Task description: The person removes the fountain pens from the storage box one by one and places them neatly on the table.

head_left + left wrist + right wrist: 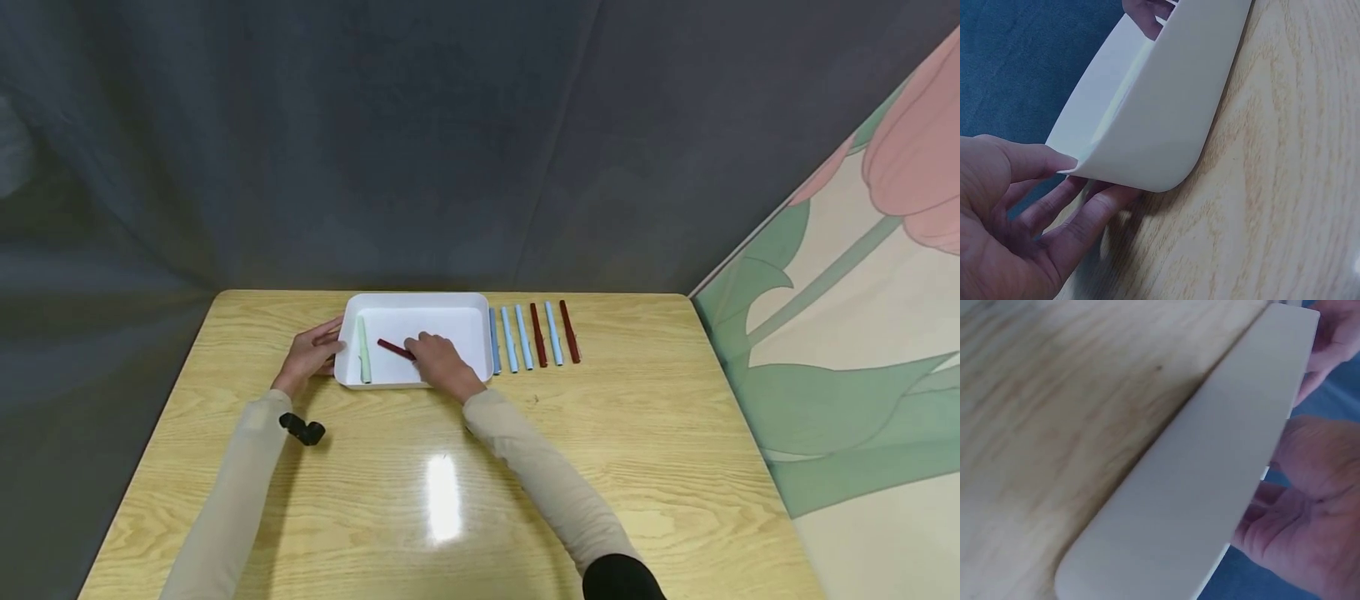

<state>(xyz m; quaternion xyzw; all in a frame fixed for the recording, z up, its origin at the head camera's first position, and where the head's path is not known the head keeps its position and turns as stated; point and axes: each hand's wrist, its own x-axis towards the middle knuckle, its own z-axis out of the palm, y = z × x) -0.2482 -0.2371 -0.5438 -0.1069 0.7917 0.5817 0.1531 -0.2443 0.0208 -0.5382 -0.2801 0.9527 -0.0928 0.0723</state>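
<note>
A shallow white tray [467,323] lies near the far edge of the table. My left hand [307,354] grips its left end, with the thumb [1041,161] at the rim and the other fingers against the outside wall. Reaching in over the near wall, my right hand [442,363] pinches a dark red pen [393,347] low in the tray; the pen's right end is hidden by the fingers. In the right wrist view the tray wall [1191,475] covers the fingertips of that hand [1316,512]. A pale green pen [363,350] lies along the tray's left side.
Right of the tray, several pens lie in a row: a darker blue pen [495,342] close by the tray wall, light blue pens [525,337], and dark red pens [538,335]. A dark curtain [375,150] hangs behind the wooden table [360,500].
</note>
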